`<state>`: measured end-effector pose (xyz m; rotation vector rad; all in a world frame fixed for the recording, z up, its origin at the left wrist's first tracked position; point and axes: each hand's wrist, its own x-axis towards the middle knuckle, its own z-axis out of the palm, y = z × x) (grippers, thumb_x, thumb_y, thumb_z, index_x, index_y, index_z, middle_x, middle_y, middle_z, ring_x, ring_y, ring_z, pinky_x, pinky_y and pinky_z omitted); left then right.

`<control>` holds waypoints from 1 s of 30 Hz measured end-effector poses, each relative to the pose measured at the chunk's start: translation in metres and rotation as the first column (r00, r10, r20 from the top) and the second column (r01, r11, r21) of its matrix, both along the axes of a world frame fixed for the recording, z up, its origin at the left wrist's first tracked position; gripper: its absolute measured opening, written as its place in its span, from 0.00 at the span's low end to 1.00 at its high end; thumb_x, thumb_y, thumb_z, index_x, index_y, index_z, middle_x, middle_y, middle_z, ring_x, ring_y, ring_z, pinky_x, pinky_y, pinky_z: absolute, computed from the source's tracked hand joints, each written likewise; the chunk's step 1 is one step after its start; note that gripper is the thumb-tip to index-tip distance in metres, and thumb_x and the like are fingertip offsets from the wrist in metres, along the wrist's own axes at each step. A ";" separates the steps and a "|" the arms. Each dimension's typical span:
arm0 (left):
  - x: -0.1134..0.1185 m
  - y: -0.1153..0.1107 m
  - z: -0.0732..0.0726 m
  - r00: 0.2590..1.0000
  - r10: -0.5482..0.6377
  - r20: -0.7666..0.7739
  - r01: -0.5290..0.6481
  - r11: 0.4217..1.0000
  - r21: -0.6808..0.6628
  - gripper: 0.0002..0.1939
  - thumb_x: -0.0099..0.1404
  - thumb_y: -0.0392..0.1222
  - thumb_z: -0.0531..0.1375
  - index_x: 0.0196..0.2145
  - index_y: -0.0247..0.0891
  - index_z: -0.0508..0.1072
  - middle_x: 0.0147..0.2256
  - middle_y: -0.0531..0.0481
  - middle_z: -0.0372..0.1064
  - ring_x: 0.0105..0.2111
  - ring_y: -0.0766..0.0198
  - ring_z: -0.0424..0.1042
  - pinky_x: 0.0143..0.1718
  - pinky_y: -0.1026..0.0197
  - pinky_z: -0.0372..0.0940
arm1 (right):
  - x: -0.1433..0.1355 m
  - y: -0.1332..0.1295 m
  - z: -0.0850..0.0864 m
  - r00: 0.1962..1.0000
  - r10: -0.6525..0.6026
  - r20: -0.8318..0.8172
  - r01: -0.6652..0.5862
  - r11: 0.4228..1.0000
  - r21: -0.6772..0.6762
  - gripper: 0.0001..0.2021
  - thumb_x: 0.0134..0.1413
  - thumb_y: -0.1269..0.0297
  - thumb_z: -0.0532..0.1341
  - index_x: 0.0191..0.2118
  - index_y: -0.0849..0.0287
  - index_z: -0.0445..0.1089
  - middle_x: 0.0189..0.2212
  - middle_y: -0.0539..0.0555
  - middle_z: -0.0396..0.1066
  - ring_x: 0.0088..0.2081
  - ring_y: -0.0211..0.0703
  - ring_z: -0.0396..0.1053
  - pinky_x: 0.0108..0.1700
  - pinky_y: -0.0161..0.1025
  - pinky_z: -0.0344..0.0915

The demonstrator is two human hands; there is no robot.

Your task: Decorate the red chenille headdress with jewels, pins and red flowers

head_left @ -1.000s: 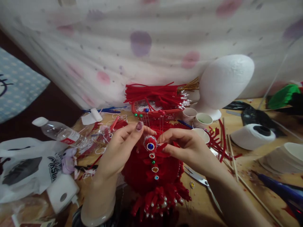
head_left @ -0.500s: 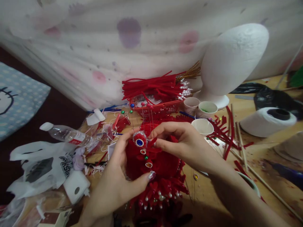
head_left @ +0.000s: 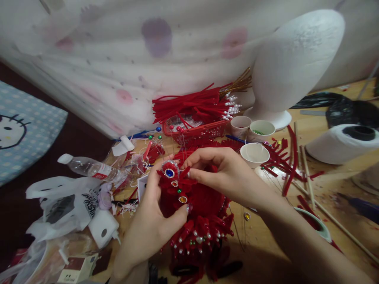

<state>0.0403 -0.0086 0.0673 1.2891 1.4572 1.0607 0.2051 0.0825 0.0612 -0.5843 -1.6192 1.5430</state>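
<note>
We have both hands on the red piece point(head_left: 204, 193), which stands upright in front of us on the table point(head_left: 269, 244). Our left hand point(head_left: 151, 221) is clasped round its left side, the fingers behind and the thumb across the front, the thumb tip just below the orange gem point(head_left: 182, 199). Our right hand point(head_left: 225, 173) comes in from the other side, thumb and forefinger pinched on the piece at a petal beside the blue gem point(head_left: 169, 173); whether a thin wire is caught between them too we cannot tell. The two hands are apart from each other. Above the left fingers, fine wires rise, tipped with a blue bead point(head_left: 158, 129) and with green and red ones. Pearls point(head_left: 199, 239) dot the lower fringe. Behind, we see a red basket point(head_left: 204, 132) with red stems point(head_left: 186, 106) lying across its top, and to its right the foam head point(head_left: 299, 59) with the white cup point(head_left: 254, 153) among others before it. A bottle point(head_left: 89, 167) and a plastic bag point(head_left: 71, 197) lie to our left, a thread cone point(head_left: 334, 148) and thin sticks point(head_left: 307, 177) to our right.
</note>
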 end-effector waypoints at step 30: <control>0.004 -0.001 -0.003 0.999 0.037 -0.007 -0.037 0.999 0.024 0.42 0.58 0.33 0.64 0.63 0.52 0.49 0.61 0.47 0.62 0.59 0.53 0.66 0.57 0.55 0.67 | -0.002 0.004 -0.002 0.998 -0.059 0.020 0.059 0.998 0.032 0.03 0.52 0.69 0.66 0.29 0.60 0.74 0.24 0.46 0.73 0.25 0.32 0.66 0.29 0.30 0.64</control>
